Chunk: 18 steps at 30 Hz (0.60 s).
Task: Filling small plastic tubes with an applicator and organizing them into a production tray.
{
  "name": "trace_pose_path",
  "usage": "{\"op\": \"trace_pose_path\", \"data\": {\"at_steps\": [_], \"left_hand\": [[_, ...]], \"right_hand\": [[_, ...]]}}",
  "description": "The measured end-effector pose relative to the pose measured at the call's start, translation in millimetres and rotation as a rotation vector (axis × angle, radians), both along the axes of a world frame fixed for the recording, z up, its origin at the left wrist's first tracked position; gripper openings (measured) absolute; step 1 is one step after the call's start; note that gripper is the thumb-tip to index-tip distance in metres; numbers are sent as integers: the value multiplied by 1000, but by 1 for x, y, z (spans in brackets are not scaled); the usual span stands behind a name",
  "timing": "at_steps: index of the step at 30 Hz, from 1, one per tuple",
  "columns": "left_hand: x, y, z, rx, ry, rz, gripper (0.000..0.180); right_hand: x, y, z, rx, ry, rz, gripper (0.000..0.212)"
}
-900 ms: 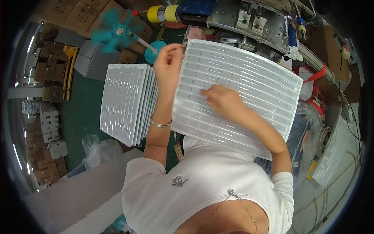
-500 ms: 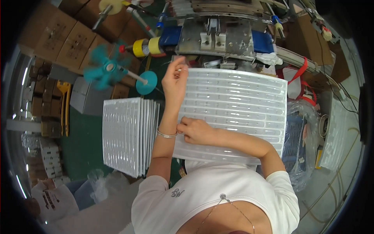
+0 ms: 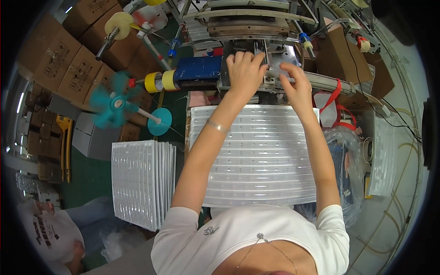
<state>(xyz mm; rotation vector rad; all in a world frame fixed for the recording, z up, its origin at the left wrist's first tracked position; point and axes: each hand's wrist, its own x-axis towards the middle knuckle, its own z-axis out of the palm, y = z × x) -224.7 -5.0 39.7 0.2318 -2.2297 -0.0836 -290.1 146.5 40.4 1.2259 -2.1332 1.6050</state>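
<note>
Head: white tray [image 3: 261,156] below machine [image 3: 256,27]

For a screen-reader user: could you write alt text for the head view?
Both hands, left hand and right hand, reach forward onto a metal machine, above a white ribbed panel lying flat before the person. A stack of panels stands to the left, near a teal fan and cardboard boxes.

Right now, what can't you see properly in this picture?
Head view only:
- What the left hand and right hand touch on the grey machine: the hands cover it.
- The teal fan: blades blurred.
- The far edge of the white ribbed panel: forearms cross it.
- The person at lower left: cut off by the dark rim.
</note>
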Motion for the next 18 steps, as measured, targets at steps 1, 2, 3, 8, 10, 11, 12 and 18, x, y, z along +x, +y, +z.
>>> {"op": "trace_pose_path", "data": {"at_steps": [1, 2, 3, 8, 10, 11, 12, 18], "left_hand": [[13, 4, -2, 43, 117, -44, 28], [27, 10, -5, 161, 90, -37, 27], [46, 14, -9, 252, 114, -14, 26], [146, 30, -30, 642, 155, -162, 22], [182, 27, -41, 801, 142, -70, 19], [200, 25, -49, 829, 180, 14, 19], [215, 21, -57, 865, 208, 73, 18], [285, 19, -96, 1488, 508, 83, 11]], "right_hand": [[-5, -7, 0, -20, 80, 37, 25], [-10, -12, -1, 36, 153, -38, 24], [-16, -19, -3, 62, 246, -70, 24], [-33, -70, -6, 344, 528, -175, 22], [-39, -81, -7, 401, 521, -270, 22], [-43, -80, -6, 320, 561, -178, 22], [-47, -79, -7, 305, 556, -140, 24], [-44, -47, -19, 170, 444, -120, 36]]}}
